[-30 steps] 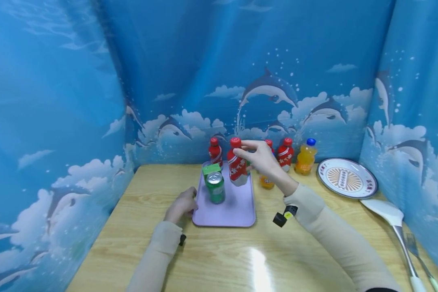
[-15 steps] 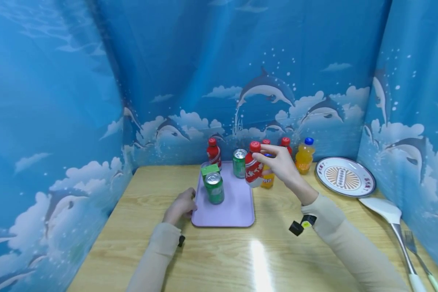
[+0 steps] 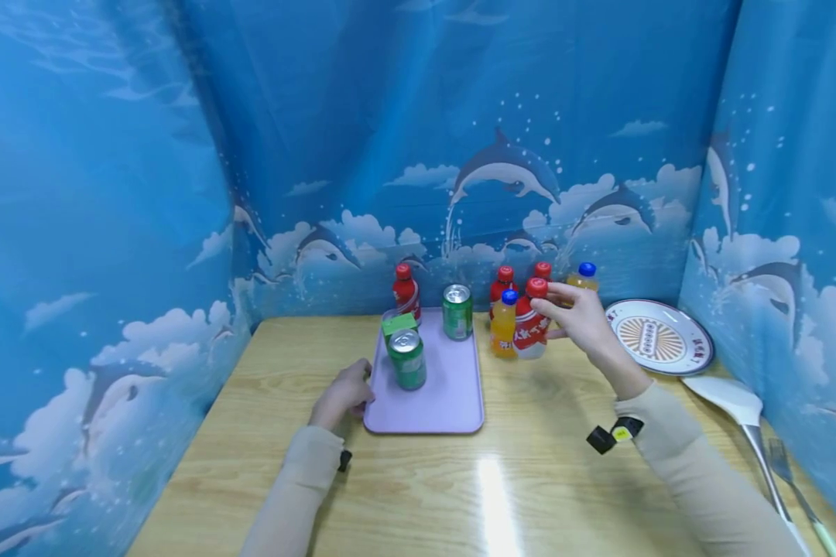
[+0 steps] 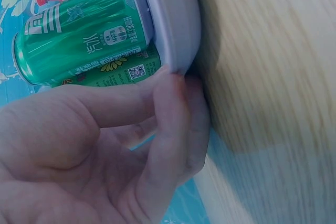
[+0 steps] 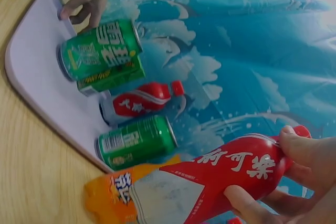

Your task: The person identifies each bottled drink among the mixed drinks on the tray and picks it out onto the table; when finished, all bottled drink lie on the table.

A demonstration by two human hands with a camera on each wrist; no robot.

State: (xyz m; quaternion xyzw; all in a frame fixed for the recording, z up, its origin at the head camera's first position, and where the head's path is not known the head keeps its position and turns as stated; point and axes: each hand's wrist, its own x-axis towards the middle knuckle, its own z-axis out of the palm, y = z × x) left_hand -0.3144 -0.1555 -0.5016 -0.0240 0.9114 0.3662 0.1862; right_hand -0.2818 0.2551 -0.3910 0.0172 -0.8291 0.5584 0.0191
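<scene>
My right hand (image 3: 581, 321) grips a red-labelled cola bottle (image 3: 531, 325) near its neck, upright, right of the lilac tray (image 3: 449, 402). Beside that bottle stands an orange soda bottle (image 3: 503, 329) with a blue cap. In the left wrist view, my left hand (image 4: 131, 135) pinches the tray's rim between thumb and fingers. A green soda can (image 3: 407, 362) stands on the tray near that hand, with a green carton (image 5: 113, 78) behind it. Another green can (image 3: 457, 313) and a red cola bottle (image 3: 406, 294) stand toward the tray's far side.
Behind the held bottle are two more red bottles, one cola bottle (image 3: 501, 288) and one partly hidden bottle (image 3: 543, 270), plus a second orange bottle (image 3: 584, 278). A plate (image 3: 658, 336), a white-headed spatula (image 3: 728, 398) and a fork (image 3: 794, 480) lie at the right. A dolphin-print curtain (image 3: 390, 155) surrounds the table.
My right hand has carried the red cola bottle rightward from over the tray to beside the orange bottle, uncovering the far green can. My left hand has stayed at the tray's edge.
</scene>
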